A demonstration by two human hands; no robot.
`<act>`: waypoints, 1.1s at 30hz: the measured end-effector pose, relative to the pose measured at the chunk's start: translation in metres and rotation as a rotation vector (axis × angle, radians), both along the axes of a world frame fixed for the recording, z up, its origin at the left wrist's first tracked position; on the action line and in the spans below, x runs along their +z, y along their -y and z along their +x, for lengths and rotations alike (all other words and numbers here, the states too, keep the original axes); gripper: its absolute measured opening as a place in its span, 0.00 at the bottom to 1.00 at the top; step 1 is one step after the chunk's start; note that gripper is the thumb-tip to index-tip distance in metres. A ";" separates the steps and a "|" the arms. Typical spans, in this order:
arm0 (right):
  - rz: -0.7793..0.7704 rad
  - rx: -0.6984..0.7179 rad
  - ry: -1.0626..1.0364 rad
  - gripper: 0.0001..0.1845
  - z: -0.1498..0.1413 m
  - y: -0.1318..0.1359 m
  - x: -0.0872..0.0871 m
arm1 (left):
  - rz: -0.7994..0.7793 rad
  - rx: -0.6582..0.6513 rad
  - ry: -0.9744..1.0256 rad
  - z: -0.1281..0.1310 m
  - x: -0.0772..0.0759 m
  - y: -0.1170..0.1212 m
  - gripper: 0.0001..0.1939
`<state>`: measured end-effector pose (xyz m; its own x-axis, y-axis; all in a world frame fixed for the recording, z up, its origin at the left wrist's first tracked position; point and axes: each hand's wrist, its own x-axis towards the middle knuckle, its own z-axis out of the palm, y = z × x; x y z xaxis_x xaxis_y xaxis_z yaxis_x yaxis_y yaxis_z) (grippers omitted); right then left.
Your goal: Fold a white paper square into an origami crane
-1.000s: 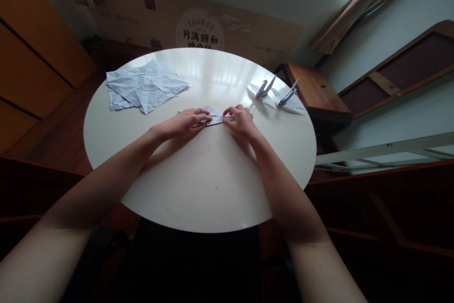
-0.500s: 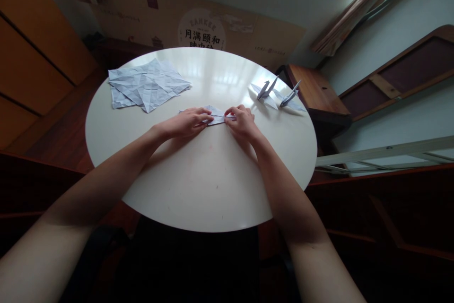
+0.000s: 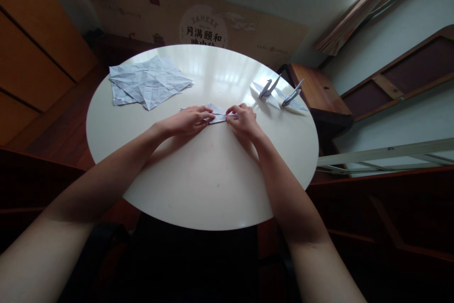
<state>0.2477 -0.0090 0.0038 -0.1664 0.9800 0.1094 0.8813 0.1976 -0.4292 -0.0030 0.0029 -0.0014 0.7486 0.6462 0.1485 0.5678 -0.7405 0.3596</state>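
A folded piece of pale paper [image 3: 217, 116] lies on the white round table [image 3: 198, 175], between my two hands. My left hand [image 3: 193, 119] has its fingers bent over the left part of the paper, thumb and fingertips closed on it. On the right end, my right hand [image 3: 243, 118] pinches the paper between thumb and forefinger. Both hands cover parts of the paper, so its full outline is hidden.
Several creased paper sheets [image 3: 149, 83] lie stacked at the table's back left. Two folded paper cranes, a nearer-left crane [image 3: 267, 91] and a right crane [image 3: 291, 97], stand at the back right. A wooden cabinet [image 3: 319, 88] stands beyond them.
The whole view has shifted slightly. Both hands keep their hold on the folded paper, with hardly any visible movement against it.
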 end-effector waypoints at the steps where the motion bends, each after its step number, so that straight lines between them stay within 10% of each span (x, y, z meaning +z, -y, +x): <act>1: -0.002 -0.002 0.004 0.14 0.000 0.000 0.000 | 0.003 -0.001 0.000 0.000 0.000 0.000 0.22; 33: -0.004 -0.001 -0.004 0.14 0.000 0.001 0.002 | -0.025 0.008 0.024 0.000 0.002 0.002 0.22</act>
<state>0.2480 -0.0102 0.0057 -0.1654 0.9805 0.1060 0.8797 0.1953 -0.4337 -0.0034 0.0012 0.0001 0.7399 0.6558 0.1503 0.5645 -0.7266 0.3916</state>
